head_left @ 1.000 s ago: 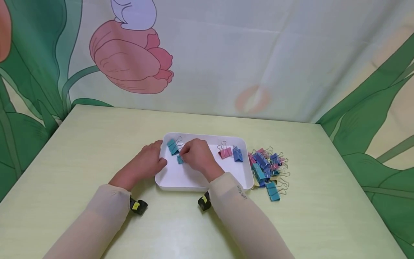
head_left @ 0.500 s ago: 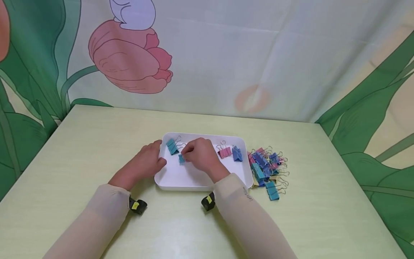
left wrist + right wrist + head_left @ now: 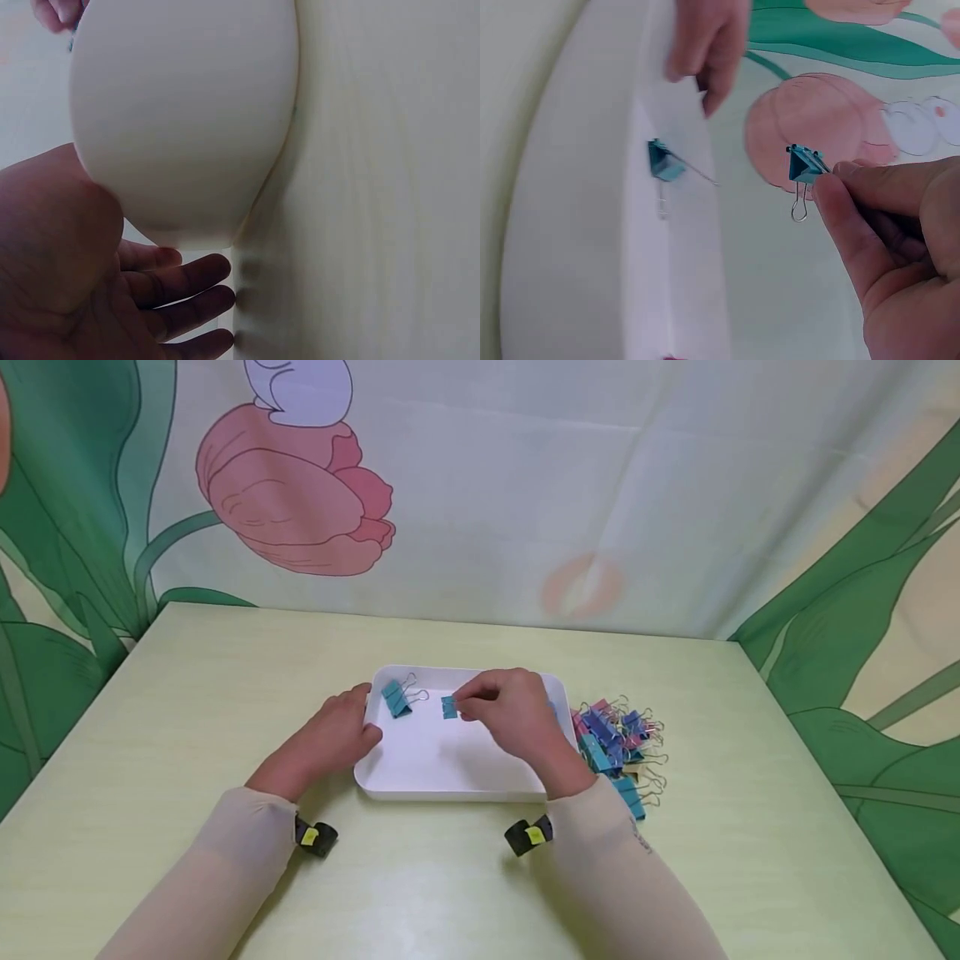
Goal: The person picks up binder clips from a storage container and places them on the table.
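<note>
Over the white tray [image 3: 450, 777], my right hand [image 3: 517, 714] pinches a small teal binder clip [image 3: 449, 707] between thumb and fingertips. The right wrist view shows the held clip [image 3: 806, 165] raised, one wire handle hanging down. A larger teal binder clip [image 3: 397, 699] lies in the tray's far left corner, its wire handles spread. My left hand [image 3: 337, 731] holds the tray's left end, thumb over the rim and the other fingers outside. In the left wrist view those fingers [image 3: 187, 311] extend past the tray's corner. My right hand mostly hides the tray's right part.
A heap of pink, blue, teal and yellow binder clips [image 3: 611, 739] lies on the table [image 3: 247, 677] against the tray's right side. One teal clip [image 3: 630, 797] sits at the heap's near edge. A printed curtain [image 3: 480, 510] hangs behind the table.
My right hand has moved right and lifted the small teal clip away from beside the larger one. It now covers the pink clip and most of the blue one. My left hand stays put.
</note>
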A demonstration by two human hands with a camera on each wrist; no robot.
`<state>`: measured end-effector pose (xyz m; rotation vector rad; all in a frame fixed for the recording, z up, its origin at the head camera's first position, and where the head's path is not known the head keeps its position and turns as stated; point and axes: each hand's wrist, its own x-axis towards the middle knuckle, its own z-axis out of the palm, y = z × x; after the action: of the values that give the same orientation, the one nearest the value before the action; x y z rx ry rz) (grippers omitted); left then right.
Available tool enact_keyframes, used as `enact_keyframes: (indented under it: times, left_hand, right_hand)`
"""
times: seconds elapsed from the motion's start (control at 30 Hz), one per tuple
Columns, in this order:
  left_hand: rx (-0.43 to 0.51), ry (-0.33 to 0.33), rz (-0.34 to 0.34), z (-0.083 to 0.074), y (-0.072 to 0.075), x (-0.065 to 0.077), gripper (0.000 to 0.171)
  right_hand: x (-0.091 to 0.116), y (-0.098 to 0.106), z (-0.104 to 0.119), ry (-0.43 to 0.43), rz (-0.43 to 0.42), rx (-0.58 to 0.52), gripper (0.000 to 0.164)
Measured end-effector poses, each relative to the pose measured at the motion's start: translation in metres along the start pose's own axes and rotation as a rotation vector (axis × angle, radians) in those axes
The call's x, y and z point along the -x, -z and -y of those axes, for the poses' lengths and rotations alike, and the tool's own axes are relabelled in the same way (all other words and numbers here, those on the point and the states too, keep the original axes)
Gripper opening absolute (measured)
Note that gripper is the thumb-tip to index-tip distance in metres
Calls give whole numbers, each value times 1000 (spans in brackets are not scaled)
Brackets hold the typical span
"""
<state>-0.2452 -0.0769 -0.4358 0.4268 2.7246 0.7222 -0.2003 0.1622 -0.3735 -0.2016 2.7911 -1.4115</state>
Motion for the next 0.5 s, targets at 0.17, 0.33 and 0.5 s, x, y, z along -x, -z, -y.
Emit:
enact_keyframes:
  times: [0.17, 0.33, 0.5]
  left_hand:
    - [-11, -5, -2, 1, 1, 0, 68]
    - [-3, -14, -9, 3, 1, -1, 67]
    - [4, -3, 0, 3, -1, -1, 67]
  right_hand:
    - [25, 33, 1, 4, -69, -89, 8]
    - [45, 61, -6, -39, -140, -115, 9]
    - [64, 83, -19, -97, -206, -39, 13]
